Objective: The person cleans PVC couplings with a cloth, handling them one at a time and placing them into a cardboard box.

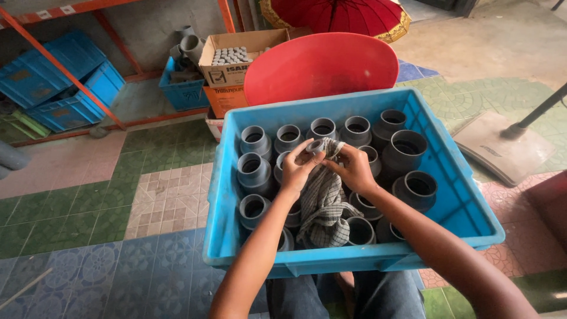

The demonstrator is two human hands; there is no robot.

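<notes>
A blue plastic crate (455, 195) rests on my lap, filled with several grey pipe reducer fittings standing upright. My left hand (298, 167) holds a small grey fitting (315, 146) above the crate's middle. My right hand (356, 168) grips a grey checked cloth (323, 204) and presses it against that fitting. The cloth hangs down over the fittings in the crate's centre. Larger fittings (405, 150) stand at the crate's right side, smaller ones (255, 142) at its left.
A red round basin (322, 65) leans behind the crate. Cardboard boxes (230, 62), a blue crate of grey pipe parts (183, 88) and stacked blue crates (59, 77) under an orange rack stand at the back left. A fan base (505, 147) sits right. Tiled floor lies left.
</notes>
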